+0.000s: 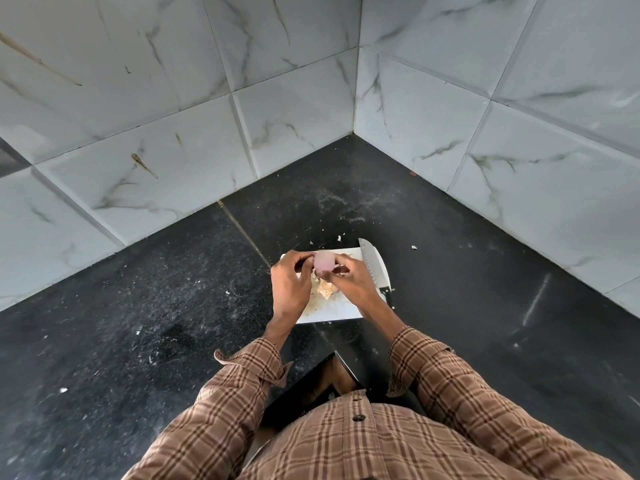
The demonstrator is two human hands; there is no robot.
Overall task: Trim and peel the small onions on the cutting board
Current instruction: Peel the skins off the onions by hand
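A small pale pink onion (323,261) is held above the white cutting board (332,311) between both hands. My left hand (290,285) pinches its left side with fingers curled. On its right side my right hand (351,280) grips it with thumb and fingers. Under the hands, a heap of papery onion skins (325,289) lies on the board. A serrated knife (371,266) rests along the board's right edge, blade pointing away, black handle near my right wrist.
The board sits on a black speckled counter (156,306) in a corner of white marble-look tiled walls (356,81). Small skin scraps (340,238) lie on the counter beyond the board. The counter's front corner edge (341,365) is just below the board.
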